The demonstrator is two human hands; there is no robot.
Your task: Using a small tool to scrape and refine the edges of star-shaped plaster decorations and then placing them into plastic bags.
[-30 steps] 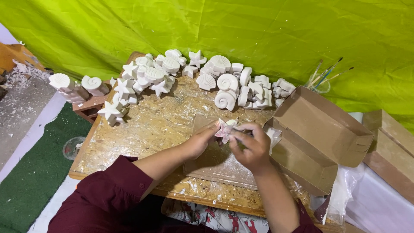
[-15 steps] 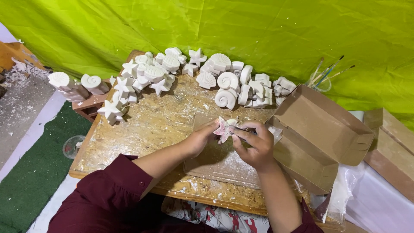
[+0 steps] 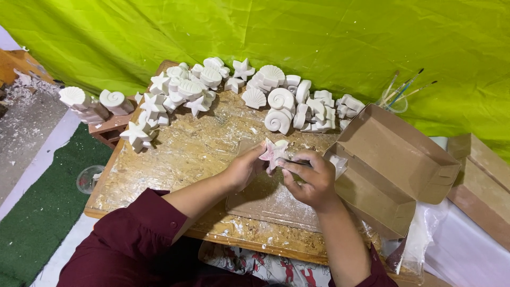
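Observation:
My left hand (image 3: 245, 168) holds a small white plaster starfish (image 3: 272, 151) with a pinkish tint above the middle of the wooden board (image 3: 175, 154). My right hand (image 3: 311, 178) is closed around a thin dark tool whose tip rests against the starfish's lower right edge. Both hands hover over a clear plastic sheet (image 3: 276, 202) dusted with white shavings. I wear dark red sleeves.
Several white plaster shells and starfish (image 3: 276, 98) are heaped along the board's far edge. An open cardboard box (image 3: 393, 159) stands to the right, with a cup of paintbrushes (image 3: 396, 95) behind it. A green cloth hangs at the back. A clear cup (image 3: 89, 178) sits low left.
The starfish has turned slightly in my left hand, and my right hand has shifted a little along its edge. Nothing else has moved.

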